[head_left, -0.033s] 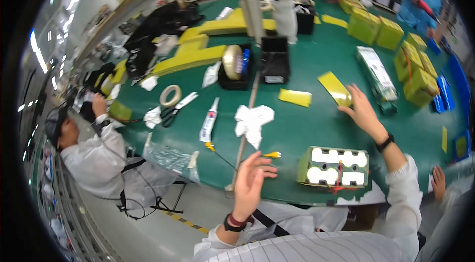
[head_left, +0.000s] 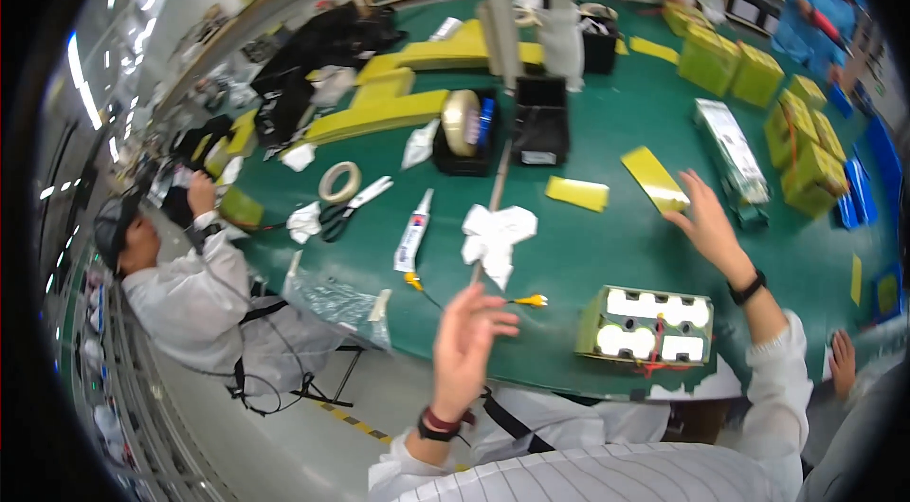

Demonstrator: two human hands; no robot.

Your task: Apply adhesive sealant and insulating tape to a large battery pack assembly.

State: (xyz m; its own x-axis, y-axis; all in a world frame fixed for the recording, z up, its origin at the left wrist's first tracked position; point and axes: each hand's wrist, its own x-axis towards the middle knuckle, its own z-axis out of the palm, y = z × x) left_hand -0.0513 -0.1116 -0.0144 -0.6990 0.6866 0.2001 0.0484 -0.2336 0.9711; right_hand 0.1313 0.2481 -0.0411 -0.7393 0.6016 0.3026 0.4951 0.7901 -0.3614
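My right hand (head_left: 711, 229) reaches over the table with thumb and fingers apart, at the near end of a yellow strip (head_left: 648, 172). The strip lies flat and slanting, and I cannot tell whether the fingertips touch it. My left hand (head_left: 463, 346) hovers at the table's front edge, fingers spread and slightly blurred, holding nothing. Between the forearms sits a battery pack (head_left: 646, 329) with white round-ended cells on top and red wires at its front. Close to the left hand are a yellow plug (head_left: 531, 301) on a black cable and a crumpled white cloth (head_left: 499, 238).
On the green table (head_left: 379, 246) lie a glue tube (head_left: 413, 235), scissors (head_left: 358, 206), a tape roll (head_left: 339, 182) and another yellow strip (head_left: 576, 193). A tape dispenser (head_left: 463, 134) and black bin (head_left: 540, 127) stand behind. At right are a long pack (head_left: 732, 156) and yellow-green blocks (head_left: 813, 178). Co-workers sit around.
The whole view has shifted slightly. My left hand has drawn a little to the left, away from the yellow plug. The right hand stays at the strip's end, and the strip has not visibly moved.
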